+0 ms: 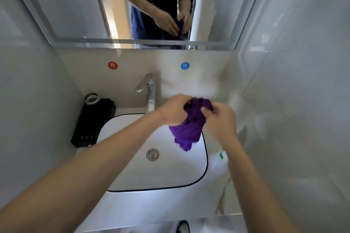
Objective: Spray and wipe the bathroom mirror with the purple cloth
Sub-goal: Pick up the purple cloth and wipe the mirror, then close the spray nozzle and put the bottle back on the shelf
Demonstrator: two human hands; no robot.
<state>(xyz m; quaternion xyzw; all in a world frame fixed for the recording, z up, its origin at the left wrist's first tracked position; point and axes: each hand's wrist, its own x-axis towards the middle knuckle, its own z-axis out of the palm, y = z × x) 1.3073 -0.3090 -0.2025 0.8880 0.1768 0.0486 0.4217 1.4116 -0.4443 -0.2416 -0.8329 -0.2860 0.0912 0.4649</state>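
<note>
Both hands meet over the sink [121, 157] in the head view: the left hand [175, 109] grips the bunched top of the purple cloth [189, 126] from the left, and the right hand [220, 117] pinches it from the right. Between them the cloth hangs, its long axis running down and slightly left toward the drain. Straight ahead and above, well apart from the cloth, the mirror [75, 5] waits, so the coming move is probably up and forward, with neither hand clearly nearer.
</note>
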